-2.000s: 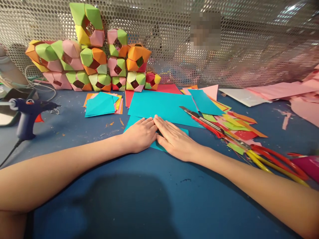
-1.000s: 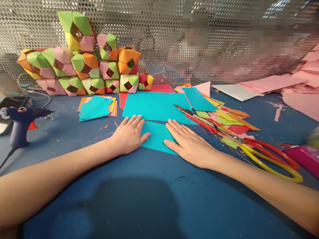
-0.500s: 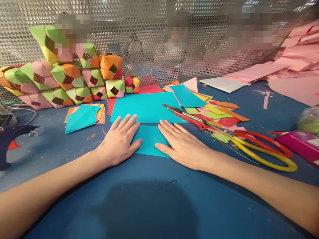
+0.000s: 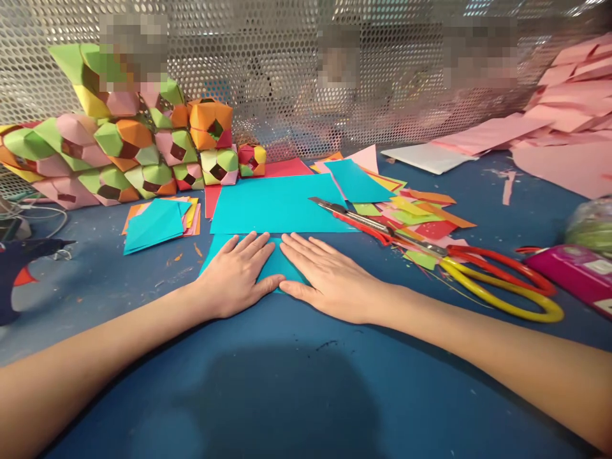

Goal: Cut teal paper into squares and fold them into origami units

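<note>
A small turquoise sheet of paper [image 4: 280, 264] lies flat on the blue table just in front of me. Pressed on it from the left is my left hand [image 4: 239, 274], palm down with the fingers stretched out. My right hand [image 4: 329, 280] also rests flat across the paper, fingers extended. The two thumbs almost meet near its lower edge, and the hands hide much of the sheet. Directly beyond lies a larger turquoise sheet [image 4: 272, 207], partly over red paper [image 4: 287, 167]. A utility knife [image 4: 354, 213] and scissors with red and yellow handles [image 4: 502, 287] lie to the right.
Folded paper modules [image 4: 129, 146] are stacked at the back left, by a perforated metal screen [image 4: 287, 76]. Cut turquoise squares [image 4: 155, 226] and a glue gun [image 4: 29, 268] are at left. Coloured scraps [image 4: 421, 210], pink paper [image 4: 574, 115] and a magenta case [image 4: 568, 274] are at right.
My right hand has slid left toward my left hand. The small turquoise sheet has shifted left, so its left corner now shows beside my left hand.
</note>
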`<state>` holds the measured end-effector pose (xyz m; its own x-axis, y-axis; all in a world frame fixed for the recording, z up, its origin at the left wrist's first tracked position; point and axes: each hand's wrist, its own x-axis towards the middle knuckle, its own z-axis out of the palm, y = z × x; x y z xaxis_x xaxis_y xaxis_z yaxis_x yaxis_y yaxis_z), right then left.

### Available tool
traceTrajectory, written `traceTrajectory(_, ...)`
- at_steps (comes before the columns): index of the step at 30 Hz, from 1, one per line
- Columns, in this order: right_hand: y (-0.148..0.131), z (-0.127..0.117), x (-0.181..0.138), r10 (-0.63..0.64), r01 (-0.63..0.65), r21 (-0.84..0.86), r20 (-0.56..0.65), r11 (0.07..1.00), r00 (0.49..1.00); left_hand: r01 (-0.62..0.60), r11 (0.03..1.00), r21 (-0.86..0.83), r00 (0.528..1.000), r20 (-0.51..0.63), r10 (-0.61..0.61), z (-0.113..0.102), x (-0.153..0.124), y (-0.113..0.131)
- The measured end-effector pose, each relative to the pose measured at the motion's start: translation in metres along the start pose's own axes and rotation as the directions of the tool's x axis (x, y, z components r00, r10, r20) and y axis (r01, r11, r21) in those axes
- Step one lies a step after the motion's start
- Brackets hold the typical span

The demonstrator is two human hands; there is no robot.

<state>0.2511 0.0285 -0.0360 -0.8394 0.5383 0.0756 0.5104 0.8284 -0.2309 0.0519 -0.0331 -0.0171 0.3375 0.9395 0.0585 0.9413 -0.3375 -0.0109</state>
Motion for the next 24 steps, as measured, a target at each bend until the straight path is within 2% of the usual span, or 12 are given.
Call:
traceTrajectory(3, 0.0, 0.0, -0.001, 0.005, -0.005, -0.006, 0.0, 1.0, 1.0, 0.041, 0.999, 0.0, 0.999, 0.013, -0.041, -0.002, 0.0, 0.002)
traceTrajectory(10, -0.002, -0.002, 0.0, 0.006, -0.006, -0.014, 0.002, 1.0, 1.0, -0.044, 0.999, 0.021, 0.997, 0.064, 0.042, -0.004, 0.0, 0.004)
traceTrajectory(17, -0.001, -0.001, -0.003, 0.04, -0.04, 0.0, -0.047, 0.999, 0.998, 0.107, 0.993, 0.042, 0.993, 0.048, -0.109, -0.004, -0.004, 0.004)
traceTrajectory(21, 0.006, -0.002, -0.01, 0.077, -0.081, -0.03, -0.117, 0.996, 0.99, 0.183, 0.982, 0.048, 0.983, 0.011, -0.184, -0.003, -0.008, -0.004)
traceTrajectory(24, 0.013, -0.003, -0.015, 0.058, -0.074, -0.075, -0.19, 0.994, 0.98, 0.194, 0.98, 0.052, 0.981, -0.009, -0.194, -0.003, -0.011, -0.009)
